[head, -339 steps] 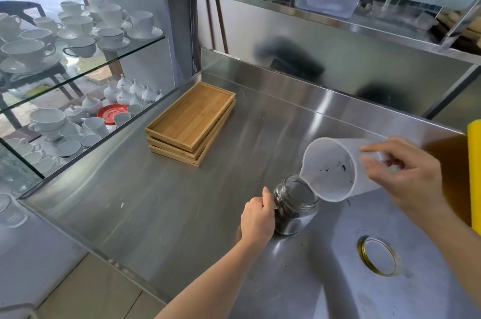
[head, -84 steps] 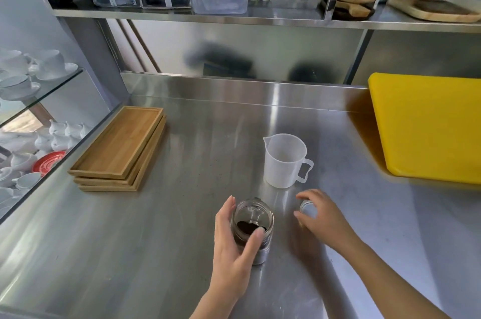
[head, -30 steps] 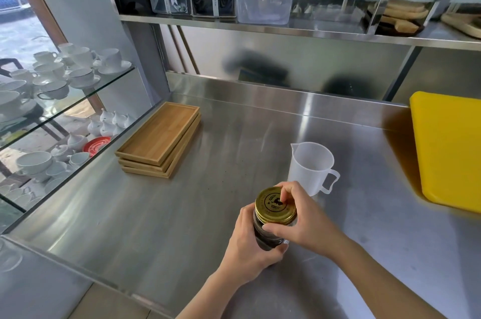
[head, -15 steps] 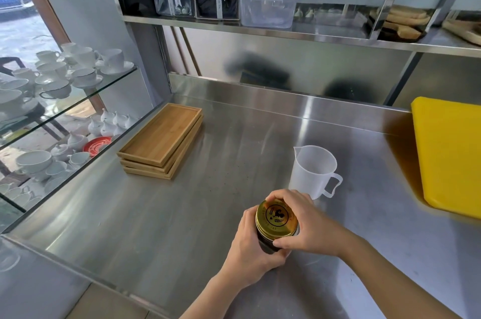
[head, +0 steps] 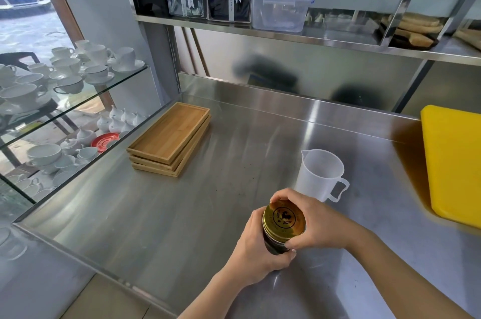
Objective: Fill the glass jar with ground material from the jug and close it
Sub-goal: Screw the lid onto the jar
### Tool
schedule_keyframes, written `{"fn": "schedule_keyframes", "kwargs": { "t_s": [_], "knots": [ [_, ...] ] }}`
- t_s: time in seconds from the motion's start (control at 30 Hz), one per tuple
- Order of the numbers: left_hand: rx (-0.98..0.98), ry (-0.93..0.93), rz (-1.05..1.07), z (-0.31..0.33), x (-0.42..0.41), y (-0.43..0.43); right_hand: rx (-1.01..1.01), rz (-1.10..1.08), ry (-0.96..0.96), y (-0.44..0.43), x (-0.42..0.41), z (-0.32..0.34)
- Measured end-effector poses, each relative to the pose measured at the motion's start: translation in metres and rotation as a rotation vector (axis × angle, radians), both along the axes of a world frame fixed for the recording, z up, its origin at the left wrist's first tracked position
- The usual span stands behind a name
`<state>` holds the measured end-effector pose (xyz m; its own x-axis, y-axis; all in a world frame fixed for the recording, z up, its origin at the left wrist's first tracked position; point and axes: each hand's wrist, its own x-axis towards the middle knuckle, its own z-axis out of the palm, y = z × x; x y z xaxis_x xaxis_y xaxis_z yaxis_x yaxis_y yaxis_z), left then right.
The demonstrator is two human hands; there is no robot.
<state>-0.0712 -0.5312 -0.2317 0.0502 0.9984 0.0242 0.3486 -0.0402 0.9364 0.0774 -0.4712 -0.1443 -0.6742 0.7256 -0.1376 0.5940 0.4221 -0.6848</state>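
Observation:
The glass jar [head: 276,247] stands on the steel counter [head: 182,214], dark ground material showing through its side. A gold lid [head: 283,219] with a black emblem sits on top of it. My left hand [head: 253,251] wraps around the jar's body from the left. My right hand [head: 312,222] grips the lid's rim from the right, thumb near me and fingers over the far edge. The translucent plastic jug [head: 318,174] stands upright just behind my right hand, handle to the right, looking empty.
A stack of bamboo trays [head: 170,139] lies at the counter's back left. A yellow board [head: 454,162] rests at the right edge. Glass shelves with white cups [head: 70,71] are on the left. A steel shelf above holds a clear plastic box [head: 281,7].
The jug was set down, and my right hand placed the gold lid on the jar. Over the last second that hand has shifted its grip around the lid; the jar stays in place.

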Motion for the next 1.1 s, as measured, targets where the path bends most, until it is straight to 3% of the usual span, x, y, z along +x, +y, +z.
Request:
{"fn": "schedule_keyframes", "kwargs": {
  "t_s": [0.43, 0.6, 0.77, 0.83, 1.03, 1.1],
  "knots": [
    [0.037, 0.039, 0.03, 0.004, 0.002, -0.002, 0.04, 0.002, 0.041, -0.004, 0.005, -0.004],
    [0.047, 0.052, 0.034, 0.004, 0.002, -0.003, 0.177, 0.011, -0.14, -0.004, -0.001, -0.004],
    [0.058, 0.038, 0.068, 0.002, 0.004, -0.003, 0.552, -0.117, -0.407, -0.014, -0.014, -0.012],
    [0.057, 0.037, 0.082, 0.001, 0.006, -0.003, 0.593, -0.151, -0.487, -0.019, -0.02, -0.013],
    [0.051, -0.009, 0.055, -0.005, 0.004, -0.001, 0.137, 0.122, -0.283, -0.015, -0.008, 0.013],
    [0.024, -0.03, 0.016, -0.005, 0.0, 0.002, 0.092, 0.195, -0.277, -0.007, -0.003, 0.02]
  ]
}}
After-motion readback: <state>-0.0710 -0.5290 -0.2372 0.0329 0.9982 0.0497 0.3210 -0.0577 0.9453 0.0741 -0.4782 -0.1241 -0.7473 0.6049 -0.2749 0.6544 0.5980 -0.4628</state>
